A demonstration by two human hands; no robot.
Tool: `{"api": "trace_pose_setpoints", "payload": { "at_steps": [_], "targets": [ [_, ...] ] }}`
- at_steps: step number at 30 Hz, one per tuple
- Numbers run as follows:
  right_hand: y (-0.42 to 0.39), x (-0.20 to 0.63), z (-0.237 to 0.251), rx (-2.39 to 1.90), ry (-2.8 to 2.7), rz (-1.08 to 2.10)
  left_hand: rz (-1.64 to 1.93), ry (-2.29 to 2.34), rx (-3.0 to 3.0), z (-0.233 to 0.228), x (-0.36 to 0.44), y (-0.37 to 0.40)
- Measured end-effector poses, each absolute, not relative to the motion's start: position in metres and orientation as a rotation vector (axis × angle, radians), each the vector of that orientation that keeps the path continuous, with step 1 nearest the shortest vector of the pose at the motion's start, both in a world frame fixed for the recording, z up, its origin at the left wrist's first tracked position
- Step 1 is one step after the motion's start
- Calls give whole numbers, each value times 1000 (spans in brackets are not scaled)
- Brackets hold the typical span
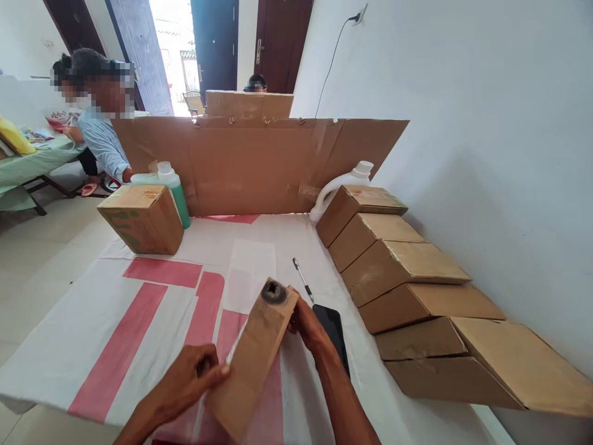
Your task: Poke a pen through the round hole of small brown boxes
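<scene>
Between my two hands a small brown cardboard box (254,364) is held tilted over the cloth-covered table. Its upper end shows a dark, scorched-looking hole. My left hand (188,377) grips the box's lower left side, thumb on its face and fingers curled. At the upper right edge, my right hand (303,321) is closed round the box, its fingertips mostly hidden behind it. Beside my right forearm lies a black phone (331,327), partly covered by the arm. A pen (303,279) rests just beyond the phone.
Along the right side lean several cardboard boxes (435,300) in a row, a white jug (340,188) behind them. Another box (143,219) and a green-liquid bottle (178,191) stand at the left. A cardboard panel (259,167) spans the back. A person (104,136) sits beyond it.
</scene>
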State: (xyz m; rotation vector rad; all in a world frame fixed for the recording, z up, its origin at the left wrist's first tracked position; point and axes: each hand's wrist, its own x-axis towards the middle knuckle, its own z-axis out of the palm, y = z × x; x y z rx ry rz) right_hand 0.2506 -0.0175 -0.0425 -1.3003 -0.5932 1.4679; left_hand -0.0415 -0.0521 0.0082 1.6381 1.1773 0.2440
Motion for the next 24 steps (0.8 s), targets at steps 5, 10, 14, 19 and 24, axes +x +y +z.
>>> {"api": "trace_pose_setpoints", "payload": {
  "at_steps": [5,10,14,19,24],
  "targets": [
    [-16,224,-59,-1277,-698,1497,298,1145,1650,0,-27,-40],
    [-20,208,-67,-1326,-832,1414,695,1162,1557,-12,4,10],
    [-30,202,-50,-1311,-812,1376,637,999,1360,-21,25,17],
    [-40,190,-19,-1269,-845,1340,658,1048,1462,-5,29,-4],
    [-44,180,-5,-1401,-860,1148,769,1187,1483,15,30,-12]
  ]
}}
